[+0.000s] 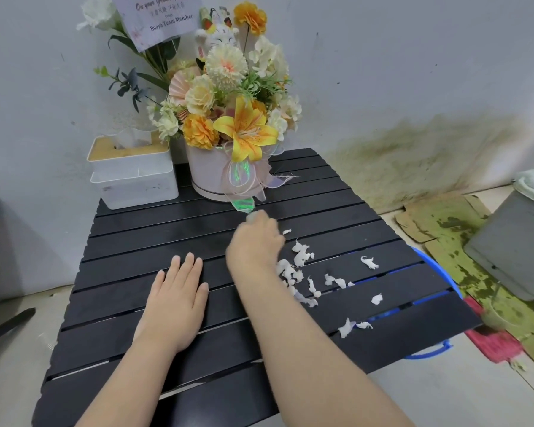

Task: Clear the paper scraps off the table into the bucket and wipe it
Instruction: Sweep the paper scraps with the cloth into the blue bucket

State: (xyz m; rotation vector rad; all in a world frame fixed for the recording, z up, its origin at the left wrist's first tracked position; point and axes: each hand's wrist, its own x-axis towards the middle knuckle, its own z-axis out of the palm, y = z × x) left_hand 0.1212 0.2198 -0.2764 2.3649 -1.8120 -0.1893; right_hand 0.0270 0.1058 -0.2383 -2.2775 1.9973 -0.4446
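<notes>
Several white paper scraps point(302, 257) lie scattered over the right half of the black slatted table point(154, 238). My right hand point(255, 241) rests on its edge just left of the scraps, fingers curled and blurred; whether anything is in it I cannot tell. My left hand point(176, 298) lies flat on the table, palm down, fingers together, holding nothing. A blue bucket point(435, 349) stands under the table's right edge, seen through the slats and at the rim.
A white pot of orange and cream flowers point(210, 177) and a white tissue box point(133, 174) stand at the back of the table. On the floor to the right are a grey bin point(512, 241), a red cloth point(490, 343) and stained cardboard point(444, 220).
</notes>
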